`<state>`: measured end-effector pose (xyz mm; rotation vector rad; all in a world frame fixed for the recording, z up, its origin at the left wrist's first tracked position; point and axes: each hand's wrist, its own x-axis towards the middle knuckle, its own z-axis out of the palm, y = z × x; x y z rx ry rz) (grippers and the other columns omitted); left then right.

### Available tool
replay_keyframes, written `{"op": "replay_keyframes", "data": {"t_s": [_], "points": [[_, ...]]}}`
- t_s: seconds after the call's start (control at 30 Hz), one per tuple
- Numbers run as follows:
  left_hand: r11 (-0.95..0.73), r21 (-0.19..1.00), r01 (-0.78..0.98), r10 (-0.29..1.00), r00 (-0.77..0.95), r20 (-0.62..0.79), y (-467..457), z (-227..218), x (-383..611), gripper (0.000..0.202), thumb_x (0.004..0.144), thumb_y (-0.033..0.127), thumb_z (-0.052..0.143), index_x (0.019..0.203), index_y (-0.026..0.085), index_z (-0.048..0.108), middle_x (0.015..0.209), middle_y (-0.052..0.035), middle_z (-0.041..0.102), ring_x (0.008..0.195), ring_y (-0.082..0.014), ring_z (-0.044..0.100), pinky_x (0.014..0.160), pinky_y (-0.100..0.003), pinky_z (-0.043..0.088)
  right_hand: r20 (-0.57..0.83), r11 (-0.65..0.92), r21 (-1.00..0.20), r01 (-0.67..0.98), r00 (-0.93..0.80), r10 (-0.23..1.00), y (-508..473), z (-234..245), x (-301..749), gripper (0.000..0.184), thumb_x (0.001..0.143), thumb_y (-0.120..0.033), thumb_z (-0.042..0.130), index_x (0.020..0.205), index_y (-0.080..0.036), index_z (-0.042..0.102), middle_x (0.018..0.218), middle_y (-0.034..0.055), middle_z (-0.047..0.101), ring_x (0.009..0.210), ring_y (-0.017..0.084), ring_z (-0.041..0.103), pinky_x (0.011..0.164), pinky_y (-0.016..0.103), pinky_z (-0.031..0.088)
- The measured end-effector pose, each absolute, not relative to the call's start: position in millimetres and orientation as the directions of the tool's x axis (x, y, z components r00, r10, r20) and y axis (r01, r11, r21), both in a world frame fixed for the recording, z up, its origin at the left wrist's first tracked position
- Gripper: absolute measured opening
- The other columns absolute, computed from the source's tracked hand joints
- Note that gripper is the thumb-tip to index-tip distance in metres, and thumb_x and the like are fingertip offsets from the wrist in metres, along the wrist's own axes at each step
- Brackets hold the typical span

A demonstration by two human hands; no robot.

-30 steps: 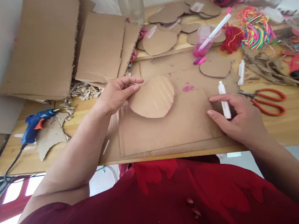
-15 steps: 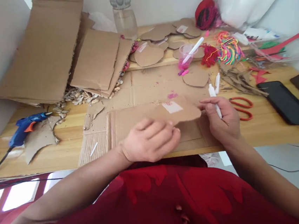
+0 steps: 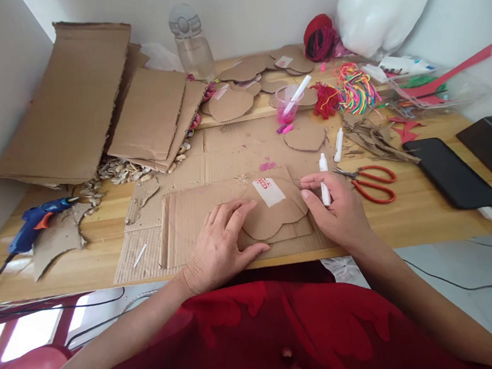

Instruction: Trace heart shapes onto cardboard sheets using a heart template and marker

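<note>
The cutout [image 3: 284,218] lies flat on a cardboard sheet [image 3: 188,219], between the 2 hands. The left hand [image 3: 220,243] is spread wide, its index finger at the cutout's edge; the right hand [image 3: 342,208] holds a pen [image 3: 325,194] among its fingers, fingertips beside the opposite edge. The cutout looks light, stiff, bendable under pressure; its rim, clear of the tape [image 3: 269,192], suits a pinch.

Taped brown cutout [image 3: 271,219], on cardboard sheet [image 3: 189,205], white marker [image 3: 325,193], tilted
</note>
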<state>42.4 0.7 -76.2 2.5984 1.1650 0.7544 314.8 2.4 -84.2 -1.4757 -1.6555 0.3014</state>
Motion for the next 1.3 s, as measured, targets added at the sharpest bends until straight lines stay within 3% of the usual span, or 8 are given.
{"op": "replay_keyframes", "data": {"t_s": [0.3,0.83,1.07,1.17,1.3], "points": [[-0.649,0.436,0.623,0.76,0.557,0.335,1,-71,40,0.069,0.091,0.044,0.075,0.151,0.029,0.043,0.137,-0.0145,0.061,0.128,-0.0332,0.06,0.109,-0.057,0.055,0.472,0.309,-0.589,0.746,0.008,0.881,1,-81,314,0.012,0.094,-0.028,0.064,0.105,-0.028,0.068,0.088,0.0032,0.074,0.091,0.027,0.069,0.085,0.045,0.054],[-0.635,0.505,0.585,0.771,0.527,0.359,-3,-66,35,0.064,0.093,0.03,0.074,0.15,0.027,0.046,0.144,-0.0129,0.057,0.137,-0.0287,0.056,0.118,-0.051,0.051,0.421,0.272,-0.638,0.72,0.031,0.906,0,-79,314,0.01,0.095,-0.026,0.062,0.103,-0.028,0.069,0.09,0.0028,0.075,0.092,0.026,0.07,0.087,0.044,0.052],[-0.544,0.568,0.617,0.833,0.32,0.451,-12,-68,15,0.04,0.096,0.02,0.069,0.135,0.023,0.06,0.124,-0.0077,0.069,0.115,-0.0205,0.067,0.095,-0.037,0.063,0.459,0.281,-0.636,0.719,0.06,0.887,-1,-79,315,0.011,0.092,-0.027,0.067,0.103,-0.027,0.071,0.089,0.0024,0.075,0.086,0.024,0.071,0.084,0.041,0.053],[-0.549,0.54,0.638,0.823,0.3,0.483,-18,-74,8,0.035,0.096,0.016,0.067,0.13,0.02,0.063,0.116,-0.0062,0.071,0.106,-0.0171,0.07,0.092,-0.032,0.063,0.471,0.292,-0.602,0.743,0.036,0.881,0,-81,314,0.013,0.091,-0.028,0.069,0.103,-0.026,0.072,0.089,0.0024,0.075,0.085,0.023,0.071,0.083,0.039,0.053],[-0.651,0.417,0.634,0.741,0.413,0.53,-24,-78,7,0.028,0.095,0.012,0.07,0.121,0.019,0.068,0.113,-0.006,0.072,0.106,-0.0158,0.07,0.095,-0.029,0.062,0.462,0.293,-0.605,0.74,0.027,0.887,0,-81,313,0.012,0.092,-0.029,0.068,0.103,-0.026,0.072,0.09,0.0026,0.075,0.083,0.022,0.071,0.08,0.037,0.054]]}}
